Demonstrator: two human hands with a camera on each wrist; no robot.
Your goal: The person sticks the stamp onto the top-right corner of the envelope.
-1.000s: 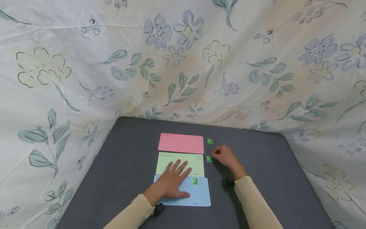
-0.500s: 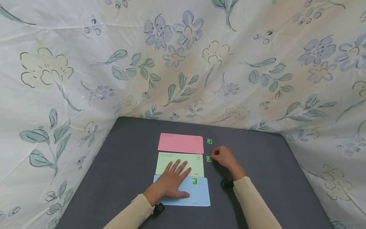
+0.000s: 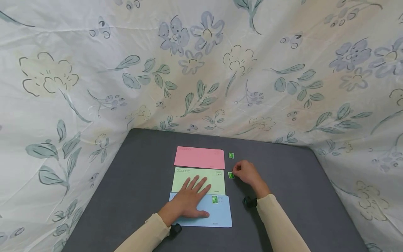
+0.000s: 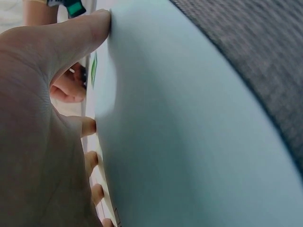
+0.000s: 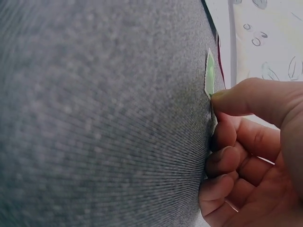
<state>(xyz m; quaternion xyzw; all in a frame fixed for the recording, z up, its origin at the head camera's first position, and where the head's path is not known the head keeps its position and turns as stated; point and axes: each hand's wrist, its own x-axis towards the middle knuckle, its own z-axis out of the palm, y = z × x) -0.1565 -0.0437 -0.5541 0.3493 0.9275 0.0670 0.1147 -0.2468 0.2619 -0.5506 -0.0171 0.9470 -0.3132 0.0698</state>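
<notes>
My left hand lies flat with spread fingers across a light green envelope and a light blue envelope. In the left wrist view, the thumb rests on the blue one. A green postage stamp sits at the blue envelope's upper right, beside its printed boxes. My right hand has its fingers curled, with thumb and forefinger at the right edge of another green stamp on the table. Up close, the right wrist view shows the thumb tip pinching the corner of that stamp.
A pink envelope lies behind the green one, and a further green stamp is to its right. Everything lies on a dark grey table. Floral cloth hangs behind the table and at its sides.
</notes>
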